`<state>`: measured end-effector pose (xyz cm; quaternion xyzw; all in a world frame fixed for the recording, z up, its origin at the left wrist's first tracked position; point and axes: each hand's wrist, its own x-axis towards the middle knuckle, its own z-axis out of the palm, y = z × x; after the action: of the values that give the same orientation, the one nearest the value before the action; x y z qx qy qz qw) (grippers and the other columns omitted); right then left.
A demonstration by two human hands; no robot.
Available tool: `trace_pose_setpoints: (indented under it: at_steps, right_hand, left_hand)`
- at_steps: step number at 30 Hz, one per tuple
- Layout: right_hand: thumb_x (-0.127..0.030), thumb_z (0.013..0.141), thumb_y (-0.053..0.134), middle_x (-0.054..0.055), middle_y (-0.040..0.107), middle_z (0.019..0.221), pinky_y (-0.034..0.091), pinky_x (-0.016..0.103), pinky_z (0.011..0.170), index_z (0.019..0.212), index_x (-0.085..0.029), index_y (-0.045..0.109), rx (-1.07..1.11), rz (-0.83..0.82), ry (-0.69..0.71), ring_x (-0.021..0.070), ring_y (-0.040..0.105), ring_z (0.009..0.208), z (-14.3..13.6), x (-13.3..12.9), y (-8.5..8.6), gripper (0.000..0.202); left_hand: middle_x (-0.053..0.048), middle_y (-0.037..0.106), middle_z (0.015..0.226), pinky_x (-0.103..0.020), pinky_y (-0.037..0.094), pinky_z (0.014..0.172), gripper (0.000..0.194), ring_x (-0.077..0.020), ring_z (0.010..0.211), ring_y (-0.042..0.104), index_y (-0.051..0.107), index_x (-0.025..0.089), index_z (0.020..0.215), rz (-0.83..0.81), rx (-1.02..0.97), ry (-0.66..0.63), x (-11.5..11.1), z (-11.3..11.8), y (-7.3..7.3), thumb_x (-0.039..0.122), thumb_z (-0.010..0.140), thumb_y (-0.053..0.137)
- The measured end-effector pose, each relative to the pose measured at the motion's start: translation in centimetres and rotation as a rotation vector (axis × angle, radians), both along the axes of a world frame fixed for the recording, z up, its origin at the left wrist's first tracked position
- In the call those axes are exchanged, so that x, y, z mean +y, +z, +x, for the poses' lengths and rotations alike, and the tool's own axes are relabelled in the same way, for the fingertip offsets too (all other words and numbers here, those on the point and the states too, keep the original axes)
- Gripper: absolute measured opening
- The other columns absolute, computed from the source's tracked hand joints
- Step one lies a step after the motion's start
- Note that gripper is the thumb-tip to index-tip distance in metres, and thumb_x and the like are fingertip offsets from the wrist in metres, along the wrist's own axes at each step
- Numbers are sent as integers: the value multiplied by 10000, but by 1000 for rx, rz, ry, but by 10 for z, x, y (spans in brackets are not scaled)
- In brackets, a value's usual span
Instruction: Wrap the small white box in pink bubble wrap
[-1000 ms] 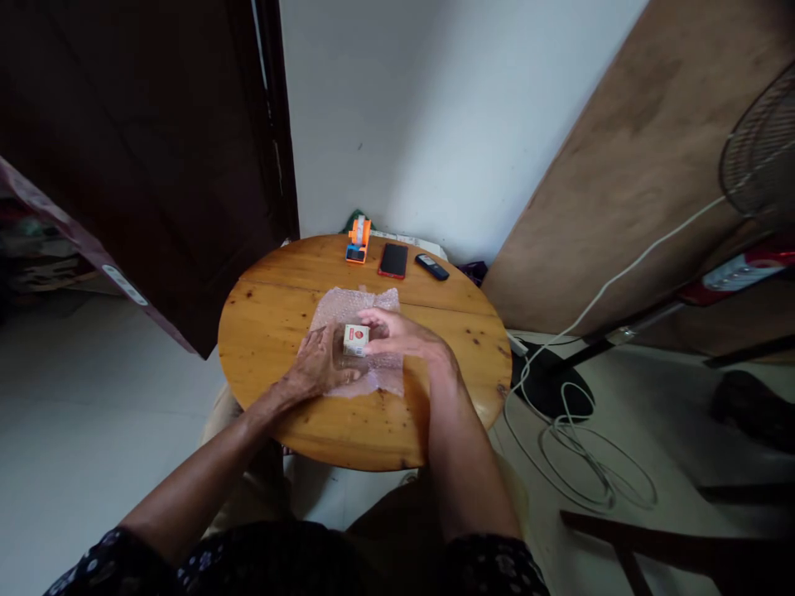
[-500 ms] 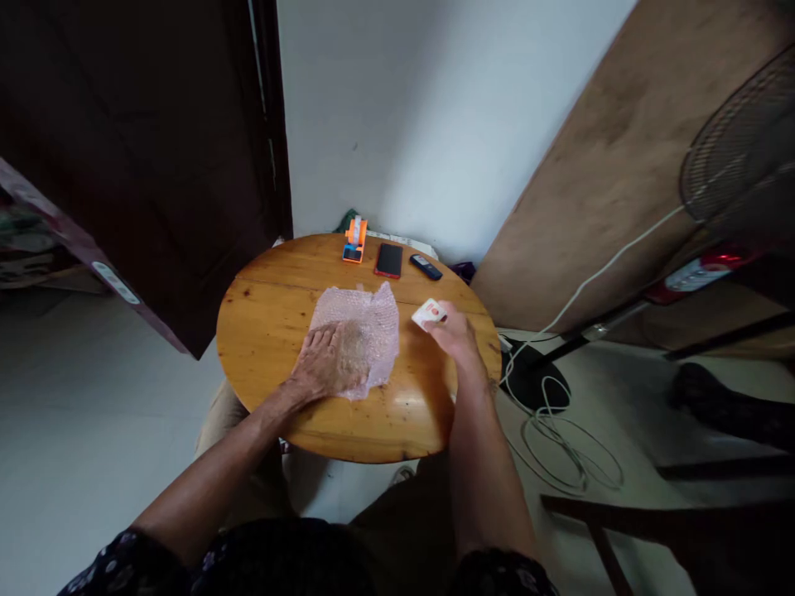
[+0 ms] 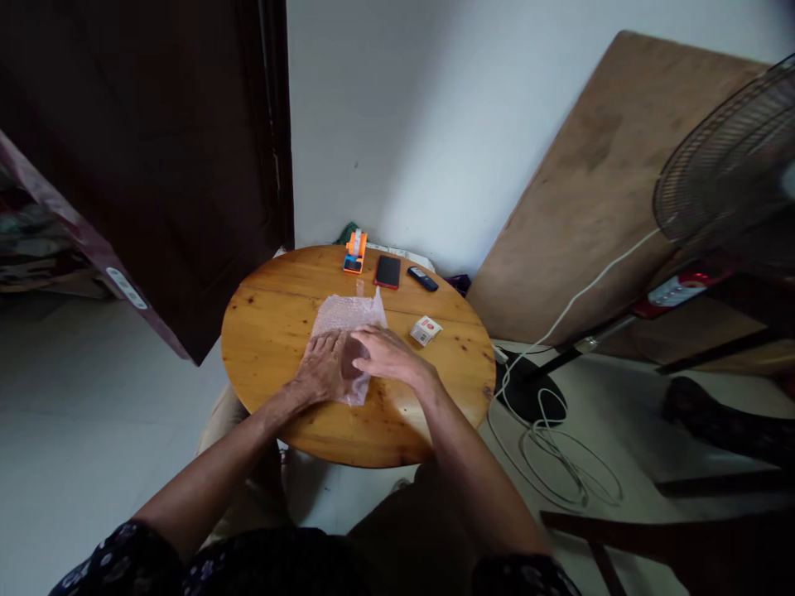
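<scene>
A sheet of pinkish bubble wrap [image 3: 351, 311] lies on the round wooden table [image 3: 267, 331]. My left hand [image 3: 323, 366] rests flat on its left part, fingers stretched out. Over the right part of the sheet is my right hand [image 3: 388, 354], with its thumb apart from the fingers and nothing seen in it; whether it presses on the wrap I cannot tell. To the right of that hand a small white box [image 3: 426, 331] with red print stands on the table.
Along the table's back are an orange tape dispenser [image 3: 354, 252], a dark phone with a red edge [image 3: 387, 271] and a small dark keypad phone [image 3: 423, 278]. A standing fan [image 3: 726, 157] and a white cable [image 3: 584, 463] are on the right.
My right hand has let go of the small white box, which now stands on the table, and has moved left over the bubble wrap. My left hand stays on the wrap.
</scene>
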<state>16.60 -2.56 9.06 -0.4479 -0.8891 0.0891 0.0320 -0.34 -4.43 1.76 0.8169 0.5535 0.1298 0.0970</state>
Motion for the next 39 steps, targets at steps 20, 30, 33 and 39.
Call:
trace_pose_setpoints:
  at_steps: [20,30,33,39]
  right_hand:
    - [-250,807,637,149,518,1485,365,483,1147,1398,-164,525,186,-50,-176,296,493,1366,62,25,-49,608]
    - [-230,801,615,172,520,1480,328,509,1151,1368,-125,556,126,-31,-214,320,477,1372,54,20,-38,579]
    - [-220,793,618,130,568,1439,362,465,1134,1356,-175,573,211,-45,-197,294,518,1332,59,20,-38,567]
    - [-217,856,518,68,703,1227,478,404,1010,1214,-222,670,490,84,-325,249,648,1105,64,21,-34,389]
  left_hand:
    - [-184,313,1619,-612,132,1212,968,-387,1507,235,347,184,1527,-4,22,-48,33,-21,-9,717,758,592]
    - [-162,298,1628,-568,220,1204,774,-368,1513,224,414,193,1512,113,-79,-436,14,3,10,648,894,512]
    - [-146,236,1655,-563,150,1227,847,-350,1533,180,310,228,1565,20,-16,-513,11,9,9,725,892,440]
    - [-128,208,1665,-565,108,1233,881,-351,1540,154,282,261,1576,-18,-6,-523,14,8,5,761,867,435]
